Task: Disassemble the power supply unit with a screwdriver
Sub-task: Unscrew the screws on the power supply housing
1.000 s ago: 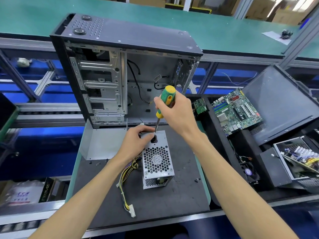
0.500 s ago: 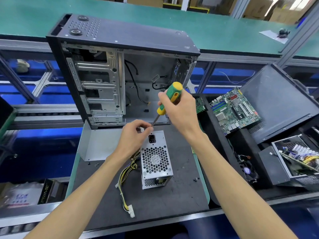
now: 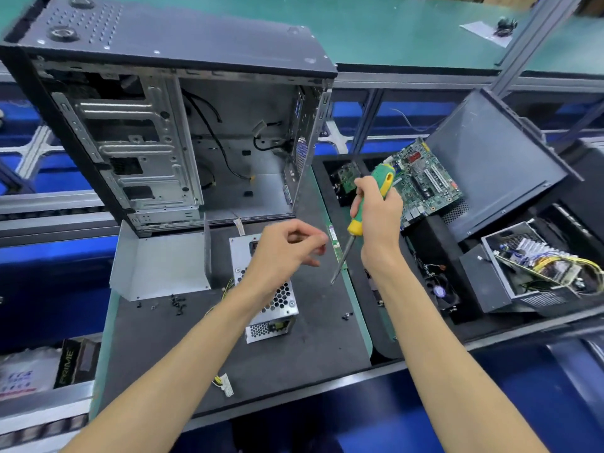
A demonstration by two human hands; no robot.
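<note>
We observed the white cable connector (image 3: 225,385) nearest the viewer on the dark mat (image 3: 170,354), its wires leading up to the power supply unit (image 3: 271,308), which lay flat with its perforated face upward, presumably so that its screws faced the worker. Above the unit hovered the left hand (image 3: 284,253), fingers loosely curled with thumb and forefinger nearly meeting; whether they pinched a removed screw we could not tell. To its right, the right hand (image 3: 376,217) clenched the green-and-yellow screwdriver (image 3: 362,217), shaft angled downward and tip clear of the unit, over the mat. Loose screws (image 3: 178,304) lay by the bent metal cover (image 3: 160,263). Behind stood the emptied computer case (image 3: 170,125); the motherboard (image 3: 421,181) rested in a bin to the right.
</note>
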